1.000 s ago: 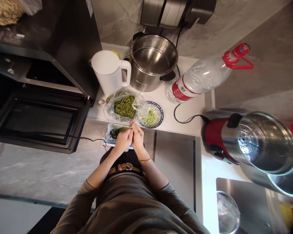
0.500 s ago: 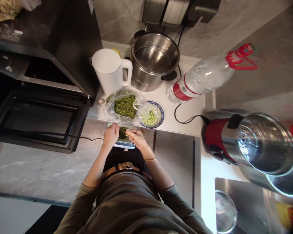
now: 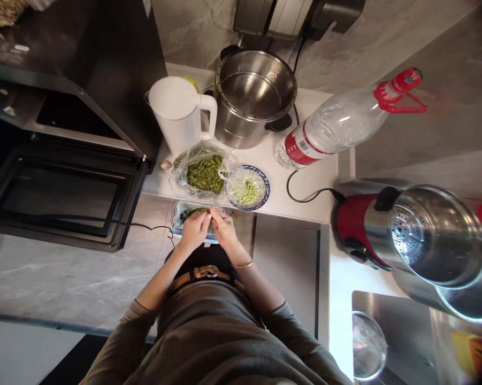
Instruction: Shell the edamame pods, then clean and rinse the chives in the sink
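My left hand [image 3: 194, 230] and my right hand [image 3: 223, 229] meet at the fingertips, both closed in a pinch. Whatever lies between them is too small to make out. Below them is a lined bin [image 3: 177, 227] with green pods or shells inside, partly hidden by my hands. Just beyond, on the counter, an open clear plastic bag holds green soybean pods [image 3: 205, 175]. Beside it sits a blue-rimmed plate [image 3: 268, 188] with shelled green beans [image 3: 247, 192]; part of the bag overlaps the plate.
Behind the bag stand a white jug [image 3: 174, 115] and a steel steamer pot [image 3: 241, 128]. A large water bottle [image 3: 324, 133] leans to the right. A red and steel appliance [image 3: 357, 227] stands near the sink [image 3: 409, 331]. At left, an oven door [image 3: 60, 192] hangs open.
My hands were together with a green pod showing between them, then moved apart above the bin. Now they are together again at the fingertips.
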Motion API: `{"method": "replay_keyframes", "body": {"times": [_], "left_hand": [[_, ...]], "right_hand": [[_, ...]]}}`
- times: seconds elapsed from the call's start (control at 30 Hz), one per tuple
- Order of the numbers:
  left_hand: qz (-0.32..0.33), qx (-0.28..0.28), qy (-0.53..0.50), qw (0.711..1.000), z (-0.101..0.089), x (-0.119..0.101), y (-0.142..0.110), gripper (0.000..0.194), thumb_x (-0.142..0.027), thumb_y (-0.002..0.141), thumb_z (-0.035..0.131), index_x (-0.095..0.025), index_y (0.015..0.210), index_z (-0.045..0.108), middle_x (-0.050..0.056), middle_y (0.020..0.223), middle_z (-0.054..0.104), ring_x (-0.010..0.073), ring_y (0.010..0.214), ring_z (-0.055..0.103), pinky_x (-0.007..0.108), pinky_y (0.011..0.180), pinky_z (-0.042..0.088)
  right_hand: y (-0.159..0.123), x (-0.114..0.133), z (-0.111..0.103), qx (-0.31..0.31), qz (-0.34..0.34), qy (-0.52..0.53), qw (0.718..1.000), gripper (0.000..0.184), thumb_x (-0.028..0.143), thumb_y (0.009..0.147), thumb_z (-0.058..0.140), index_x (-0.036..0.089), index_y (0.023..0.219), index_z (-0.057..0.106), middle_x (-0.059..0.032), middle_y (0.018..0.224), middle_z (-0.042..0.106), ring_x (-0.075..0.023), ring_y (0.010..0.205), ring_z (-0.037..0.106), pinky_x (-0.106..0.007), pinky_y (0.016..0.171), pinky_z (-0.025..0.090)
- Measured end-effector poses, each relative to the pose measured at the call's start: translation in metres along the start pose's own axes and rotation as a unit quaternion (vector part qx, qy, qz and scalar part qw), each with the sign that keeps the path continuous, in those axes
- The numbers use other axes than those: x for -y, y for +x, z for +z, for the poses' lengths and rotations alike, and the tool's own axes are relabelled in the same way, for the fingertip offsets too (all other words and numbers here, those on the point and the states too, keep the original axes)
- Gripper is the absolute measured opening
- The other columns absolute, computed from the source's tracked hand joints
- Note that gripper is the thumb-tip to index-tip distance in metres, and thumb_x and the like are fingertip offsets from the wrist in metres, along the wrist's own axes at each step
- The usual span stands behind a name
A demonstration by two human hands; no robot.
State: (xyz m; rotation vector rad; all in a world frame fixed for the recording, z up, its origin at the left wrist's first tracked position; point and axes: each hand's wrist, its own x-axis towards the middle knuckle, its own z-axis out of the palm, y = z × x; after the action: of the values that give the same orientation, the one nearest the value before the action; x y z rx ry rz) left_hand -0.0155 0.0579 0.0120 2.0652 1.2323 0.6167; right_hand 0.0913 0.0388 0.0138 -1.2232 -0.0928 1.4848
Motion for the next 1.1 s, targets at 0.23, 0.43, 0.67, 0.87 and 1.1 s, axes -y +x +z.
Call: {"method": "replay_keyframes", "body": {"times": [0.23,0.43,0.67,0.87,1.1], "left_hand": [[-0.104,-0.061,-0.157,0.98,0.007,-0.008,-0.002,0.047,-0.05,0.096,0.032,-0.02,0.061,0.043,-0.002,0.054,0.047,0.0114,0.052,0.045,0.024,0.053,0.037],[-0.147,-0.085,-0.239,0.956,0.009,-0.013,0.001,0.051,-0.059,0.093,0.035,-0.021,0.058,0.035,-0.003,0.051,0.037,0.0102,0.05,0.036,0.025,0.049,0.032],[-0.137,-0.101,-0.175,0.97,0.002,-0.012,0.002,0.048,-0.052,0.095,0.034,-0.021,0.058,0.035,-0.003,0.05,0.038,0.0102,0.049,0.038,0.025,0.051,0.034],[0.006,-0.104,0.053,0.993,-0.005,0.004,0.003,0.039,-0.033,0.097,0.034,-0.021,0.061,0.045,0.001,0.054,0.049,0.0139,0.057,0.052,0.027,0.059,0.038],[0.12,-0.013,0.171,0.978,-0.021,0.017,0.005,0.033,-0.026,0.096,0.04,-0.02,0.067,0.054,0.004,0.061,0.056,0.018,0.065,0.057,0.029,0.062,0.04]], "right_hand": [[-0.007,-0.003,0.006,-0.007,-0.032,-0.02,0.999,0.051,0.062,0.053,0.079,0.02,0.05,0.051,0.0059,0.046,0.037,-0.0063,0.046,0.03,-0.024,0.045,0.024],[-0.012,-0.007,0.009,-0.032,-0.092,-0.039,0.994,0.045,0.057,0.057,0.078,0.02,0.049,0.056,0.0036,0.048,0.044,-0.008,0.049,0.034,-0.026,0.049,0.031],[-0.014,-0.002,0.008,0.004,-0.128,-0.118,0.985,0.036,0.055,0.065,0.073,0.02,0.061,0.065,0.0012,0.058,0.051,-0.0111,0.056,0.039,-0.026,0.054,0.035],[-0.01,0.003,0.007,0.037,-0.071,-0.087,0.993,0.024,0.038,0.067,0.071,0.019,0.057,0.06,0.005,0.052,0.039,-0.0071,0.051,0.03,-0.024,0.049,0.025],[-0.004,0.008,-0.006,0.077,-0.021,-0.081,0.993,0.02,0.028,0.062,0.072,0.02,0.08,0.075,0.0032,0.06,0.061,-0.0068,0.05,0.042,-0.023,0.051,0.032]]}}
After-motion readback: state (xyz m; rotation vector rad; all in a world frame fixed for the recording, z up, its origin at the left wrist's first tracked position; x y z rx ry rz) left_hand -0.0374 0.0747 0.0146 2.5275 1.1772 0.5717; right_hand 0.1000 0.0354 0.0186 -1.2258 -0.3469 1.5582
